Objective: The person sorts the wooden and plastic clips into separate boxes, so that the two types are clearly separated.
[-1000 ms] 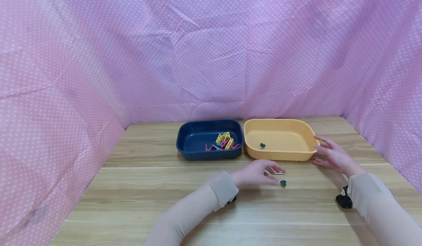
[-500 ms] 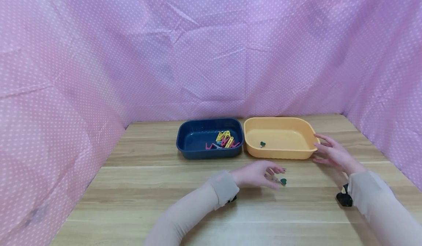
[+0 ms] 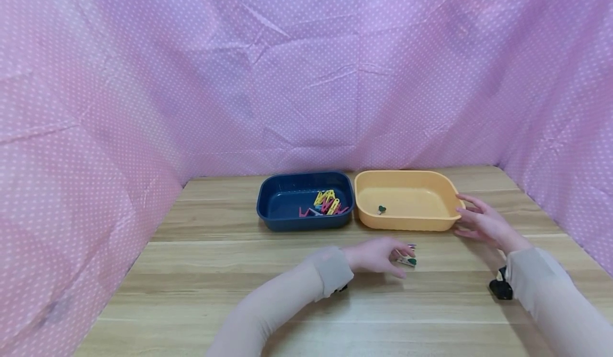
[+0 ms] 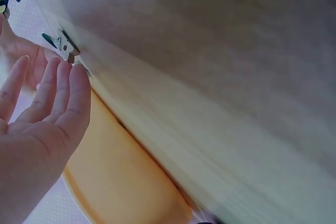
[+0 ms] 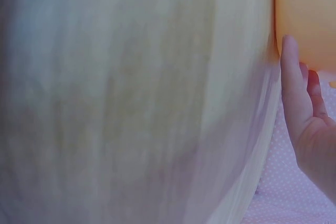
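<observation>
My left hand (image 3: 375,254) reaches over the table with thumb and fingers apart. Between them in the head view shows a small wooden clip (image 3: 407,262) with a green heart on it. In the left wrist view the clip (image 4: 66,45) sits right at the tips of the extended fingers. My right hand (image 3: 488,226) rests its fairly straight fingers against the right end of the yellow basin (image 3: 412,223). Inside that basin lies another clip with a green heart (image 3: 381,209).
A dark blue basin (image 3: 301,224) stands beside the yellow one on the left, holding several yellow and pink plastic clothespins (image 3: 328,204). Pink dotted cloth (image 3: 306,80) hangs behind and along both sides of the wooden table (image 3: 206,272).
My left thumb has moved away from the green heart, widening the gap to the fingers, and more of the clip's body shows. The right hand stays against the yellow basin.
</observation>
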Available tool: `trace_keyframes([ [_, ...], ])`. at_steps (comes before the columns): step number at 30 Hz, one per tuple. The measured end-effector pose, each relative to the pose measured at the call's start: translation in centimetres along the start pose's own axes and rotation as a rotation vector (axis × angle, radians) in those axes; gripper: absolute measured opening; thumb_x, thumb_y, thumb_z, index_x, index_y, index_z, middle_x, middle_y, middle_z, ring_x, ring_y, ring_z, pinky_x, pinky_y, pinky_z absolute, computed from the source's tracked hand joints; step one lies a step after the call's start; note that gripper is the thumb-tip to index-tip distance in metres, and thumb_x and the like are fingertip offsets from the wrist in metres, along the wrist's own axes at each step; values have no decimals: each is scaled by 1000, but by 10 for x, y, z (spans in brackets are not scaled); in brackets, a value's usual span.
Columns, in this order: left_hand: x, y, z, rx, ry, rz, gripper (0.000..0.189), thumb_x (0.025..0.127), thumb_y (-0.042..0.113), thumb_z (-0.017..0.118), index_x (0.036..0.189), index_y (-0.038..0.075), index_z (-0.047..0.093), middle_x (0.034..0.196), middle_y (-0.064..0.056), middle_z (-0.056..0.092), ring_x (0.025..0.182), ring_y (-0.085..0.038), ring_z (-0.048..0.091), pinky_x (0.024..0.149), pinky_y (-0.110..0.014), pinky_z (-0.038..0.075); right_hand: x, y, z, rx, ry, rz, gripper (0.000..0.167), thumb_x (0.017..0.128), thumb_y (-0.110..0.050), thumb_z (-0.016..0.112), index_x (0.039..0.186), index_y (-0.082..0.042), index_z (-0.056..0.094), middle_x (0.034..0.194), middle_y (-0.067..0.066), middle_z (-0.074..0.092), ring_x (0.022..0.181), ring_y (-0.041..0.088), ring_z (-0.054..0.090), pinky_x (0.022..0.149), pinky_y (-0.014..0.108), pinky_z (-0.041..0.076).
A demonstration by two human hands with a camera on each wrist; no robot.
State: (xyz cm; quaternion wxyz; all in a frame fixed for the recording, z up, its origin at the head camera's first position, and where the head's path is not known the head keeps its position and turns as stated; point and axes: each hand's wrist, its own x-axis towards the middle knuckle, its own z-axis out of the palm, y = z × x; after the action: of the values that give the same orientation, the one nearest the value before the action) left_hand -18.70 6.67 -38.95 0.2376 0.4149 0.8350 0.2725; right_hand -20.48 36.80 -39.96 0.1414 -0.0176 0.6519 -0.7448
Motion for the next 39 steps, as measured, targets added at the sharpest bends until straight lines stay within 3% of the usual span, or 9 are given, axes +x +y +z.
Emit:
trace_keyframes([
  [7, 3, 2, 0, 45, -32, 34, 43, 84, 17, 73, 125, 12, 59, 121, 1, 64, 107, -3, 58, 91, -10, 42, 0, 0, 0, 10, -5, -13, 29, 97, -13, 52, 112, -37, 48, 98, -8, 55, 85, 9, 64, 73, 32, 58],
  [12, 5, 6, 3, 84, -56, -9, 43, 83, 18, 74, 124, 15, 60, 118, 1, 65, 106, -1, 57, 90, -11, 42, 0, -1, 0, 2, 0, -5, 29, 98, -13, 52, 113, -37, 47, 99, -8, 55, 85, 8, 64, 73, 32, 58],
  [17, 12, 10, 9, 171, -28, -48, 43, 82, 24, 74, 122, 17, 60, 107, 6, 64, 93, 1, 56, 83, -8, 42, -1, -1, 0, -9, 9, 7, 29, 98, -14, 52, 114, -37, 46, 99, -10, 54, 86, 7, 63, 74, 32, 58],
  [22, 19, 13, 15, 263, 9, -37, 41, 83, 26, 73, 121, 15, 60, 92, 10, 60, 79, 3, 50, 72, -5, 38, -1, -1, 1, -15, 8, 7, 29, 98, -13, 51, 114, -37, 45, 99, -10, 55, 86, 8, 64, 74, 32, 58],
  [28, 23, 15, 16, 332, 18, -17, 27, 84, 26, 73, 108, 17, 66, 86, 12, 57, 77, 4, 48, 68, -4, 35, -1, -1, 1, -16, 2, 3, 29, 98, -13, 50, 115, -37, 45, 99, -10, 54, 86, 8, 63, 74, 32, 58],
  [35, 23, 16, 18, 348, 9, -43, 20, 84, 27, 73, 102, 21, 68, 85, 13, 58, 77, 3, 48, 68, -5, 35, -1, -2, 2, -5, -2, 1, 29, 98, -13, 51, 112, -38, 47, 99, -10, 55, 85, 9, 64, 74, 32, 58],
  [39, 22, 17, 19, 368, 2, -23, 13, 84, 25, 73, 95, 20, 68, 81, 13, 56, 74, 4, 47, 64, -5, 34, -1, -2, 3, 0, 0, 5, 29, 98, -13, 51, 110, -39, 48, 98, -11, 56, 85, 9, 64, 73, 32, 58],
])
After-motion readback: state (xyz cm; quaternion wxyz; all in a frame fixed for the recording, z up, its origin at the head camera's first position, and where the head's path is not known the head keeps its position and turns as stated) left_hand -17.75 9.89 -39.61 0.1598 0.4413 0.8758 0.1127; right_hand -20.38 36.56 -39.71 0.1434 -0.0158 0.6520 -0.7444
